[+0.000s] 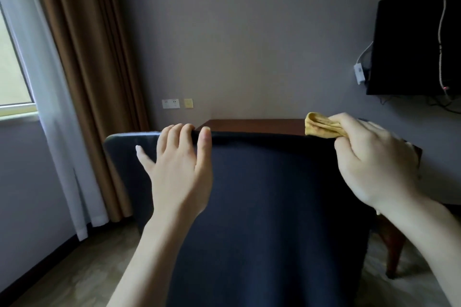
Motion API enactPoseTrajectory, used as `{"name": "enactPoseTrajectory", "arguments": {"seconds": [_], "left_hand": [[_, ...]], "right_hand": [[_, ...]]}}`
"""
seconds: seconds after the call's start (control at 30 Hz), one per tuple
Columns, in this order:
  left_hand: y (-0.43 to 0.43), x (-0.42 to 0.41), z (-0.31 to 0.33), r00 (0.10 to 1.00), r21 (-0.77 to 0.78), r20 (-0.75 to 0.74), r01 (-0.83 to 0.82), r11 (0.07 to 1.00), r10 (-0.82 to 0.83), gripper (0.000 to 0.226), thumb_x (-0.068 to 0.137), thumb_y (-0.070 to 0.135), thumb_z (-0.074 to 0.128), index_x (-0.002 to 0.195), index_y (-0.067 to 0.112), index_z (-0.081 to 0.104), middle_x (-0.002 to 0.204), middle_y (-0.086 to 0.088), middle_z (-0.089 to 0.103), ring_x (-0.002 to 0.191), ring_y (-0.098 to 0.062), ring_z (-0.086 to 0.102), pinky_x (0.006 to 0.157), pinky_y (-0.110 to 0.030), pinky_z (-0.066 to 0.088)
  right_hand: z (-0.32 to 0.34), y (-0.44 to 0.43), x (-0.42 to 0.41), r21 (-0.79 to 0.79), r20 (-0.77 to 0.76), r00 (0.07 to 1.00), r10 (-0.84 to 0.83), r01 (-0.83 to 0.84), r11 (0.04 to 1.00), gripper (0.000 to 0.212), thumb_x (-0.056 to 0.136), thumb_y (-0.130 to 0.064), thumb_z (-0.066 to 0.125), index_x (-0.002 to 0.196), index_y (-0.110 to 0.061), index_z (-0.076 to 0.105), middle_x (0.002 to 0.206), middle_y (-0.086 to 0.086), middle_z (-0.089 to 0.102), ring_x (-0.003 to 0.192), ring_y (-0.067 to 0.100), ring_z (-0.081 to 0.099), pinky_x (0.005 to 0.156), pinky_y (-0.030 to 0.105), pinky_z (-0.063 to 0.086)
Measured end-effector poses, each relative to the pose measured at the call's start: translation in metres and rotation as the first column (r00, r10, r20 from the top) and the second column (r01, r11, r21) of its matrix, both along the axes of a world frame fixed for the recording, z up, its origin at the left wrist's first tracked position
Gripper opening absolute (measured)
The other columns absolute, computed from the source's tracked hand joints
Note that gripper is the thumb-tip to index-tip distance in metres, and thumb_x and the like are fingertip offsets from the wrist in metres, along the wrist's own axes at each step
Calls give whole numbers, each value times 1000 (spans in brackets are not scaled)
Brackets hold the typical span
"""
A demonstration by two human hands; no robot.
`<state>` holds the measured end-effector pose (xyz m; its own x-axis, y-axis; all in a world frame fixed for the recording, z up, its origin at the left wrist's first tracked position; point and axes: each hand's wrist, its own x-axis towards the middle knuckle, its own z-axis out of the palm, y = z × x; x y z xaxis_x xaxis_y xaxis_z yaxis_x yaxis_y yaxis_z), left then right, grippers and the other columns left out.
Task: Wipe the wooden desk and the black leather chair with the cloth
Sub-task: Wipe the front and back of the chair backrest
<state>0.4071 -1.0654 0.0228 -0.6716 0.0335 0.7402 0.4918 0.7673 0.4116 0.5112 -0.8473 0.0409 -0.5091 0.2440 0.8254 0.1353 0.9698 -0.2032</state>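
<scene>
The black leather chair (269, 207) is seen from behind, its backrest filling the middle of the view, with the near edge of the wooden table (252, 126) showing just beyond the backrest's top edge. The left hand (178, 172) is laid on the backrest near its top left corner, fingers (185, 129) spread and curled over the top edge. The right hand (374, 159) is held at the top right corner, its fingers closed around the bunched yellow cloth (321, 128), which is seen just above the top edge.

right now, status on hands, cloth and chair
Left hand open, fingers over chair back's top edge. Right hand shut on yellow cloth at same edge. Desk behind chair, nothing blocking.
</scene>
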Motion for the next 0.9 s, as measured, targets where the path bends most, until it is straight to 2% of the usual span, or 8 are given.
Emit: {"name": "enactPoseTrajectory", "arguments": {"seconds": [0.1, 0.3, 0.4, 0.47, 0.53, 0.63, 0.77, 0.9], "left_hand": [[3, 3, 0, 1000, 5, 2, 8, 1000, -8, 72, 89, 62, -2, 125, 25, 49, 137, 15, 41, 136, -4, 23, 115, -53, -4], [-22, -9, 11, 982, 54, -16, 189, 981, -188, 69, 85, 59, 4, 128, 32, 51, 123, 30, 41, 128, 5, 23, 115, -49, -4], [-60, -40, 7, 995, -12, 99, -13, 1000, 14, 46, 104, 29, 16, 149, 30, 27, 159, 10, 12, 146, -14, -5, 114, -53, -7], [-87, -61, 2, 966, 37, 235, -116, 992, 105, 48, 104, 27, 14, 152, 30, 18, 161, 7, -2, 146, -18, -15, 114, -52, -8], [-102, -80, 0, 948, 248, 319, -67, 966, -16, 47, 104, 33, 14, 149, 29, 25, 160, 7, 7, 148, -15, -7, 116, -48, -5], [-112, -95, 1, 915, 591, 249, 117, 798, -319, 48, 104, 42, 16, 137, 24, 45, 150, 1, 36, 139, -12, 28, 118, -36, 15], [-125, -92, 0, 907, 544, 234, 175, 820, -349, 79, 75, 81, 19, 124, 32, 55, 139, 9, 47, 128, -3, 37, 106, -29, 21], [-129, -96, 10, 910, 582, 229, 157, 798, -345, 93, 71, 84, 21, 131, 21, 53, 137, 5, 52, 129, -7, 42, 104, -29, 23]], "right_hand": [[7, -30, -11, 165, -88, 995, -49, 64, 984, 33, 77, -18, 35, 89, -12, 65, 68, 6, 64, 63, 31, 59, 59, 29, 17], [10, -75, -47, 282, -29, 993, 112, -99, 954, 40, 78, -22, 31, 96, -12, 66, 77, 5, 65, 70, 32, 57, 65, 37, 45], [10, -94, -65, 421, -7, 982, 188, -167, 891, 42, 81, -20, 34, 106, -12, 66, 87, 5, 67, 74, 32, 58, 67, 38, 46], [11, -105, -77, 501, 34, 972, 232, -217, 837, 41, 82, -18, 38, 112, -10, 64, 92, 8, 66, 77, 32, 59, 68, 40, 48], [11, -119, -90, 556, 97, 967, 234, -248, 793, 42, 84, -16, 37, 117, -10, 62, 97, 9, 65, 80, 31, 59, 71, 41, 49], [12, -142, -107, 632, 146, 975, 165, -220, 743, 48, 87, -15, 28, 124, -14, 58, 102, 7, 65, 84, 26, 59, 72, 36, 47], [19, -175, -125, 692, 204, 967, 153, -253, 676, 61, 84, -11, 5, 134, -9, 39, 114, 12, 55, 98, 27, 52, 76, 36, 39], [23, -208, -147, 673, 258, 949, 183, -312, 670, 45, 96, -11, 12, 134, -3, 35, 124, 18, 48, 108, 31, 46, 81, 38, 35]]}}
